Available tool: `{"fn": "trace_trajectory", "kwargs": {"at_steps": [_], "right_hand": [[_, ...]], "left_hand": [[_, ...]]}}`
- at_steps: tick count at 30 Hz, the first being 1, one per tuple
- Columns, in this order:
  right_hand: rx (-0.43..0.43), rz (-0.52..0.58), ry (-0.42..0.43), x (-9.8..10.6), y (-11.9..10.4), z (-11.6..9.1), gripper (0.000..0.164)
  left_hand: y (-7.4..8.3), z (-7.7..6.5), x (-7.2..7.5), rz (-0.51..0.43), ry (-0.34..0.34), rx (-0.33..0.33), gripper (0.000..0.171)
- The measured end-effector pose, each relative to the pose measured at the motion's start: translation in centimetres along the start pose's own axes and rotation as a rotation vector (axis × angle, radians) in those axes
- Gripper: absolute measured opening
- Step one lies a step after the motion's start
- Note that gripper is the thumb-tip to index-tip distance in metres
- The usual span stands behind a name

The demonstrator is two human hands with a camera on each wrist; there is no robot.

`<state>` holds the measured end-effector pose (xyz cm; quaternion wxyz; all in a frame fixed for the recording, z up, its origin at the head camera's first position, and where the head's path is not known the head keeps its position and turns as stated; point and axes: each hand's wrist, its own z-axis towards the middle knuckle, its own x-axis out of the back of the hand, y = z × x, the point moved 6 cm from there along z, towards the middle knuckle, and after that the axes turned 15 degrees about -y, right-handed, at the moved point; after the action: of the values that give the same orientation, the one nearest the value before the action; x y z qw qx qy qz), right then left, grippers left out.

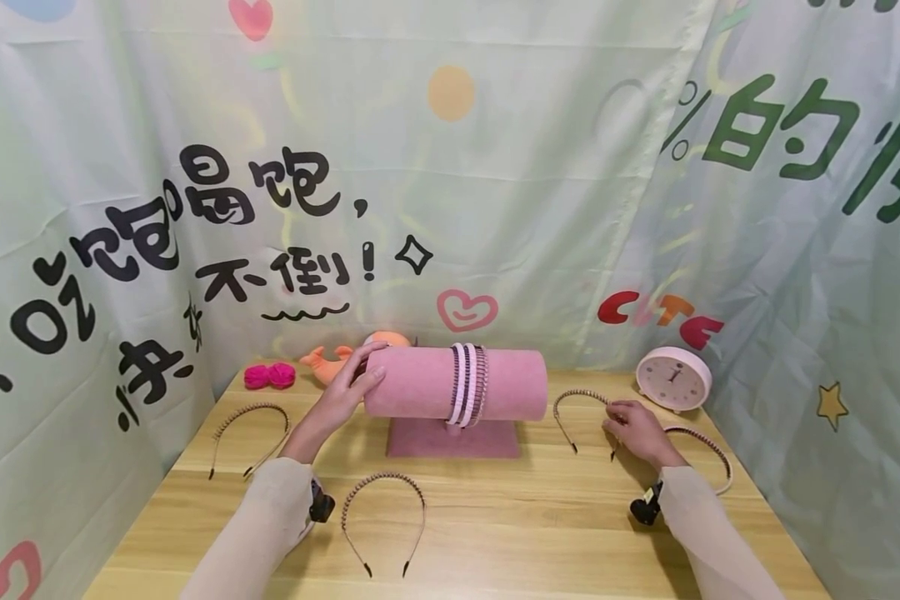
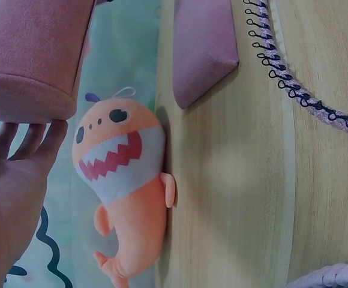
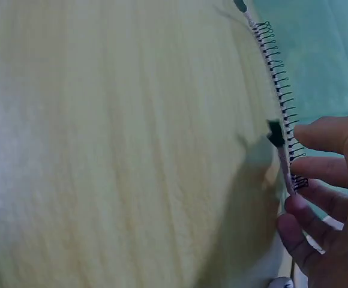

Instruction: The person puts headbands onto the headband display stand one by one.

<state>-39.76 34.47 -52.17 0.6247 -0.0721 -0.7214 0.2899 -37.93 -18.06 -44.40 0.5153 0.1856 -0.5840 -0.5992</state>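
A pink padded cylinder [image 1: 412, 383] on a pink foot carries several light and dark headbands [image 1: 468, 383] around its middle. My left hand [image 1: 348, 387] touches the cylinder's left end, its fingers extended in the left wrist view with the fingertips at the end face. At the right, my right hand [image 1: 637, 431] holds a beaded headband [image 1: 581, 393] by its right side. The right wrist view shows curled fingers around this headband [image 3: 280, 90], near its black-tipped end. Part of the band is hidden by the fingers.
One headband [image 1: 251, 408] lies at the left, another [image 1: 384, 477] in front, and a third [image 1: 708, 439] beyond my right hand. An orange plush shark [image 2: 135, 210], a bright pink bow [image 1: 270, 376] and a round clock [image 1: 673, 379] stand along the back, before the printed curtain [image 1: 532, 208].
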Motion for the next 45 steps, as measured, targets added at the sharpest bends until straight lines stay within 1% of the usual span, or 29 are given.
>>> {"fn": "trace_trajectory", "kwargs": {"at_steps": [6, 10, 13, 17, 20, 26, 30, 34, 39, 42, 45], "right_hand": [[-0.033, 0.053, 0.016, 0.4, -0.5, -0.6, 0.035], [-0.068, 0.119, 0.018, 0.7, -0.7, -1.3, 0.033], [-0.109, 0.244, -0.009, 0.6, -0.5, -1.8, 0.033], [-0.106, 0.397, -0.057, 0.3, -0.4, -2.2, 0.036], [-0.065, 0.415, -0.067, 0.1, -0.6, -2.4, 0.037], [-0.063, 0.415, -0.050, 0.2, -0.5, -2.8, 0.034], [-0.059, 0.435, -0.046, 0.3, -0.5, -3.0, 0.027], [-0.036, 0.469, -0.092, 0.3, -0.6, -3.4, 0.022], [0.009, 0.492, -0.168, 0.1, -0.6, -3.9, 0.033], [0.011, 0.499, -0.192, -0.1, -0.5, -4.1, 0.035], [0.019, 0.498, -0.195, -0.2, -0.4, -4.3, 0.032]], "left_hand": [[0.1, 0.1, -0.1, -0.014, 0.004, -0.002, 0.051], [0.0, 0.2, -0.2, -0.035, 0.003, -0.007, 0.051], [0.0, 0.2, -0.2, -0.049, 0.003, -0.007, 0.051], [0.1, 0.1, -0.2, -0.044, 0.010, 0.010, 0.051], [0.1, 0.0, -0.2, -0.034, 0.010, 0.020, 0.051], [0.1, 0.0, -0.3, -0.051, 0.004, -0.003, 0.053], [0.0, 0.1, -0.2, -0.057, 0.003, -0.011, 0.053], [0.2, 0.1, -0.3, -0.056, 0.002, -0.011, 0.053], [0.2, 0.0, -0.2, -0.037, 0.004, -0.008, 0.051], [0.2, 0.0, -0.3, -0.041, 0.004, -0.006, 0.052], [0.1, 0.0, -0.3, -0.047, 0.004, -0.009, 0.053]]}}
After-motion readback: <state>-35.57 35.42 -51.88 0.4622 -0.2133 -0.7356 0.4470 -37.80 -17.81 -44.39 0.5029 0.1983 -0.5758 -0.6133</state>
